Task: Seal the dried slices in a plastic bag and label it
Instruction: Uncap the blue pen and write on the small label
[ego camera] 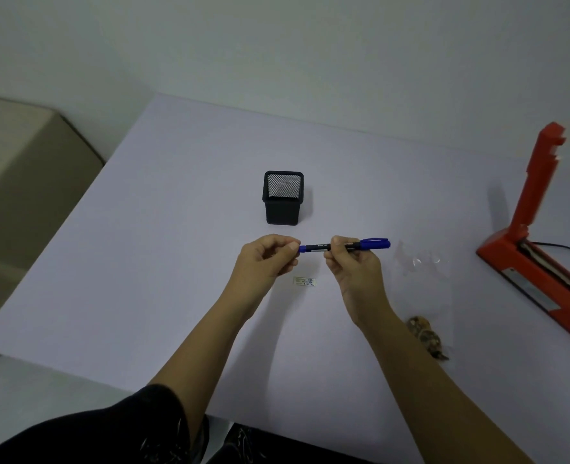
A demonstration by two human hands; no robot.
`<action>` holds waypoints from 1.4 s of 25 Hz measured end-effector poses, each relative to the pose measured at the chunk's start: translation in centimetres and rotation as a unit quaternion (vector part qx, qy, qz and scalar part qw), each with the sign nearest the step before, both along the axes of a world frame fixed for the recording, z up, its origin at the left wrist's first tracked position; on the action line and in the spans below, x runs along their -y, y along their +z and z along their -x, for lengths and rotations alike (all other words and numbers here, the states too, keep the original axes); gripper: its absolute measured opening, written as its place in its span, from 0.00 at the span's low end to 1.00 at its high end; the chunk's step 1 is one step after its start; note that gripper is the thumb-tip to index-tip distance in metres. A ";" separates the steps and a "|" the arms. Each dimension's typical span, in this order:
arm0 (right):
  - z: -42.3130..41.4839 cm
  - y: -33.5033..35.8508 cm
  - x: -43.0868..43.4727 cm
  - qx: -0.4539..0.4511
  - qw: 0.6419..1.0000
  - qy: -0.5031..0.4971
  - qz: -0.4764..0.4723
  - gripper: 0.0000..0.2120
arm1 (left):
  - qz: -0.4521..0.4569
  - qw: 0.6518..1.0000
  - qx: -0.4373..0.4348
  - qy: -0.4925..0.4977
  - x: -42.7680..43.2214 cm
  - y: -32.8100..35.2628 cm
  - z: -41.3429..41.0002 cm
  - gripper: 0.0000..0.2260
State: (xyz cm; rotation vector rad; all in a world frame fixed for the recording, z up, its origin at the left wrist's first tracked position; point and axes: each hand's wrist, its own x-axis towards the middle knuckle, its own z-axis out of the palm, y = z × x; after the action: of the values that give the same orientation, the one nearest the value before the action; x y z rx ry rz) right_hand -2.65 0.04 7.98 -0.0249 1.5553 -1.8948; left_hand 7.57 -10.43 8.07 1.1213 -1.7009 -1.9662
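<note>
**Marker held level between both hands**

The right hand (350,262) pinches the barrel of a blue marker (344,246) held level above the table (143,296). The left hand (267,259) closes its fingertips on the marker's left end. Just below the grip lies a small white label (304,281). To the right of it rests the clear plastic bag (424,289), dried slices (426,336) gathered at its near end. Beyond the grip stands a black mesh pen holder (283,198). Far right sits a red heat sealer (541,249), arm raised.

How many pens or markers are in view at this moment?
1. A blue marker is held level above the table between the left hand and right hand. The mesh pen holder behind it looks empty, though its bottom is hidden.
</note>
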 end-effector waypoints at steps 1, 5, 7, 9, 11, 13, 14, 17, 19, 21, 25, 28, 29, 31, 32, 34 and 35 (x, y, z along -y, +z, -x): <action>-0.1 -0.2 0.0 -0.011 1.000 0.009 0.002 0.05 | 0.005 1.000 0.003 -0.005 0.0 0.0 -0.1 0.07; -0.3 -0.3 0.2 -0.043 0.998 0.043 -0.003 0.05 | -0.013 1.000 -0.004 0.016 0.1 0.1 -0.2 0.07; -0.2 -0.2 0.3 -0.067 0.996 0.055 -0.017 0.04 | -0.026 0.999 -0.011 0.025 0.1 0.0 -0.2 0.07; 0.1 0.2 0.6 -0.097 0.990 0.098 -0.038 0.03 | -0.063 0.997 -0.017 0.043 0.2 -0.3 -0.3 0.07; 0.9 0.8 1.2 -0.112 0.980 0.154 -0.049 0.02 | -0.106 0.991 -0.025 0.079 0.4 -0.8 -0.4 0.07; 2.0 0.9 2.0 -0.098 0.987 0.120 -0.041 0.03 | -0.113 0.988 -0.032 0.099 1.3 -1.1 -0.1 0.06; 2.8 0.8 2.4 -0.090 0.993 0.073 -0.023 0.02 | -0.100 0.990 -0.037 0.095 1.8 -1.2 0.3 0.07; 5.6 0.8 4.2 -0.167 0.986 -0.020 -0.005 0.05 | 0.015 0.997 -0.006 0.070 4.2 -1.2 2.4 0.12; 7.5 0.9 6.2 -0.248 0.967 -0.043 -0.042 0.06 | 0.138 0.985 0.076 0.073 6.6 -1.3 4.1 0.15; 8.8 0.4 9.0 -0.307 0.948 -0.029 -0.079 0.03 | 0.217 0.962 0.154 0.059 8.8 -2.0 5.5 0.17; 9.2 -3.0 13.7 -0.396 0.896 0.098 -0.174 0.05 | 0.275 0.942 0.191 -0.020 10.2 -4.8 6.7 0.17; 8.5 -5.8 15.2 -0.469 0.821 0.168 -0.279 0.08 | 0.274 0.949 0.158 -0.011 10.1 -5.8 6.7 0.16; 8.4 -6.4 15.4 -0.488 0.800 0.168 -0.305 0.09 | 0.272 0.950 0.152 -0.004 10.1 -6.0 6.6 0.16; 8.3 -7.1 15.5 -0.521 0.769 0.143 -0.341 0.10 | 0.261 0.955 0.139 0.005 10.1 -6.3 6.6 0.16; 8.4 -7.2 15.5 -0.532 0.758 0.131 -0.355 0.12 | 0.253 0.958 0.133 0.008 10.1 -6.4 6.6 0.16; 9.0 -7.1 15.6 -0.532 0.747 0.132 -0.377 0.18 | 0.245 0.961 0.128 0.007 10.2 -6.4 6.5 0.17; 9.4 -6.9 15.3 -0.522 0.752 0.137 -0.377 0.21 | 0.250 0.960 0.126 0.014 10.2 -6.4 6.4 0.17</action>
State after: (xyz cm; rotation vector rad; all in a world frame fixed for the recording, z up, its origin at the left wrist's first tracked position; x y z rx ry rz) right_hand -12.06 -15.30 1.04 -1.0419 2.7439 -0.8257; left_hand 1.15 -20.64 1.62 1.2198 -2.1326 -1.2968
